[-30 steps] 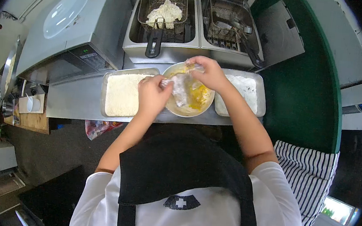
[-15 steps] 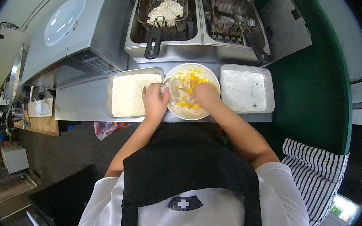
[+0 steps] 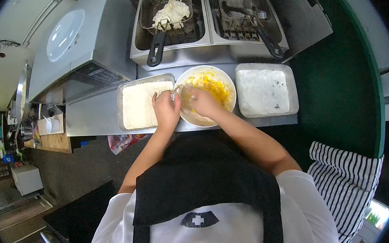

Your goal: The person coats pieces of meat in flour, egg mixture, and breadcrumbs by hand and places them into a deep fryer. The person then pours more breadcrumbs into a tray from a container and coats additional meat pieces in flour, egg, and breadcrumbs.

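Note:
A white bowl (image 3: 232, 85) holds a yellow and whitish wet mix like beaten egg. At its left rim, my left hand (image 3: 166, 108) is closed around the edge of a crumpled, translucent thing (image 3: 177, 91) that looks like a clear plastic bag. My right hand (image 3: 204, 104) is over the left half of the bowl, close to my left hand. Its fingers reach toward the translucent thing and are partly hidden and blurred, so their grip does not show. Left of the bowl is a metal tray of pale crumbs (image 3: 139, 104); my left hand lies above its right edge.
To the bowl's right stands a metal tray of white powder (image 3: 263, 93). Behind are two fryers; the left basket (image 3: 156, 47) holds a pale coated lump (image 3: 172, 14), and tongs lie in the right basket (image 3: 240, 11). A grey box-shaped appliance (image 3: 88, 36) stands at left, a green wall (image 3: 336, 88) at right.
My right hand has moved left across the bowl, from the yellow mix toward my left hand. My left hand stays at the rim. The camera view has tilted slightly.

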The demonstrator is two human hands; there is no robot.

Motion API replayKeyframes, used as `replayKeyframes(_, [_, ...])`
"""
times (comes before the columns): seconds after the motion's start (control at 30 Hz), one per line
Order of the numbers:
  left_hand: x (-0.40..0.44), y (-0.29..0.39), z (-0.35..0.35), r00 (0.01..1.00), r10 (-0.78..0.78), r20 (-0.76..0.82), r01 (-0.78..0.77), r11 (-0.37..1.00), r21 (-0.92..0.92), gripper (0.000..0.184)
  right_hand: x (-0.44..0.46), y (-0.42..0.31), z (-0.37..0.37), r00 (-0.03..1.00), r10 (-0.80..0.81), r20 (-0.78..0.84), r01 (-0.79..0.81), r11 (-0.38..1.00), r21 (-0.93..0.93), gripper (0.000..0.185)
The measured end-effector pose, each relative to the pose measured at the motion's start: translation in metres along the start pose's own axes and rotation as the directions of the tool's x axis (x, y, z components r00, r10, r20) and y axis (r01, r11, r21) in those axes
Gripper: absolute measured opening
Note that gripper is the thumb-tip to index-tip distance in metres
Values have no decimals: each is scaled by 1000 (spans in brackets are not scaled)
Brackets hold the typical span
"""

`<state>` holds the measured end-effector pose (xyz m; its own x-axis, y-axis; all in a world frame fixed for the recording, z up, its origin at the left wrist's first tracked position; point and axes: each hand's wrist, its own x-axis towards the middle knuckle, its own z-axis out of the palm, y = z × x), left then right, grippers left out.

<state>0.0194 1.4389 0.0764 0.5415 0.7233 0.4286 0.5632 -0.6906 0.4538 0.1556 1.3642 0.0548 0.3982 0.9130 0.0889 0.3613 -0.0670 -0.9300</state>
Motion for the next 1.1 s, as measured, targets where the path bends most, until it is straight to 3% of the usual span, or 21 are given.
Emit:
replayKeyframes(0.1, [1,-2,-1,999,-6,44,5,1000,16,19,-8,-7,22,981,-31,190,34,999,-11,25])
replayKeyframes(0.13, [1,-2,-3,999,-14,52,13,1000,20,19,-15,-6,13,964,-26,265,54,993,-101,27])
replayKeyframes(0.23, [3,-2,-1,999,-14,34,13,1000,17,20,3,1,-19,860,205,468,-91,963,-254,29])
replayKeyframes(0.3, [4,-1,4,1000,20,-7,-20,1000,12,20,10,10,0,980,15,200,26,980,-199,31])
replayKeyframes(0.37, [4,0,5,1000,15,15,-15,1000,-2,19,15,18,23,980,-180,-88,163,972,-172,33])
replayKeyframes(0.4, [4,-1,2,999,20,27,-20,1000,-5,19,5,3,22,986,-162,-48,147,962,-231,40])
replayKeyframes(0.43, [4,-2,0,1000,13,27,-14,1000,7,19,4,-9,11,990,-40,133,72,967,-244,43])
replayKeyframes(0.5, [2,-4,2,1000,-2,16,2,1000,23,18,4,-24,-20,862,207,463,-53,945,-324,48])
replayKeyframes(0.57, [1,-4,5,1000,15,0,-15,1000,23,19,-2,-20,-21,956,-60,286,201,844,-497,36])
replayKeyframes(0.63, [4,1,5,1000,21,-7,-21,999,35,19,5,6,-11,932,-327,156,354,730,-584,32])
replayKeyframes(0.73, [4,7,-1,1000,9,17,-10,996,94,21,18,-17,-53,925,109,365,244,566,-787,33])
replayKeyframes(0.83, [1,9,-1,995,-77,60,70,991,110,19,7,7,-45,930,-30,365,336,466,-818,33])
replayKeyframes(0.93, [6,20,-9,990,25,-140,-2,987,164,21,-2,-37,-58,775,235,587,458,431,-777,30])
replayKeyframes(1.03, [12,30,-15,980,-105,-166,114,992,48,21,-9,-19,-60,831,79,550,387,629,-675,30])
replayKeyframes(1.1, [19,42,-22,974,-119,-190,127,991,31,20,-16,-28,-62,768,181,615,387,635,-669,30])
